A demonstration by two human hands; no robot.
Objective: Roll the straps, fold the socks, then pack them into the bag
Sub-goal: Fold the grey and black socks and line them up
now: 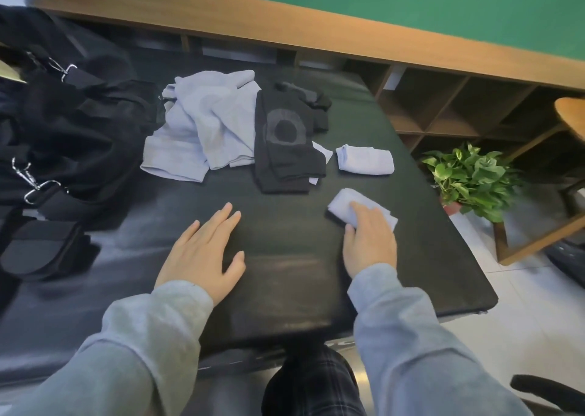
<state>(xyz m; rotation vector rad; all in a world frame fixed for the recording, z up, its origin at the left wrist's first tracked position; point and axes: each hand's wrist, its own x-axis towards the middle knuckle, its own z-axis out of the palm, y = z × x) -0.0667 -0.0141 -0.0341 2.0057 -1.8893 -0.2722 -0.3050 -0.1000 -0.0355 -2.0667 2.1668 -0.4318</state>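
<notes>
Pale-blue folded sock (348, 202) under right hand (368, 241), left hand (202, 251) flat on table (285, 289).

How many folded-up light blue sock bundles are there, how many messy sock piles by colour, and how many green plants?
Folded light blue bundles: 2, one farther back, one under the right hand
Unfolded light blue pile: 1
Unfolded black pile: 1
Green plants: 1
Total: 5

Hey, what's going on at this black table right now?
A person in grey sleeves is folding socks. Their right hand presses on a folded light-blue sock, while the left hand lies flat on the black table. Another folded light-blue sock sits just beyond. A pile of unfolded light-blue socks and black socks remains, with the black bag with straps at left.
</notes>
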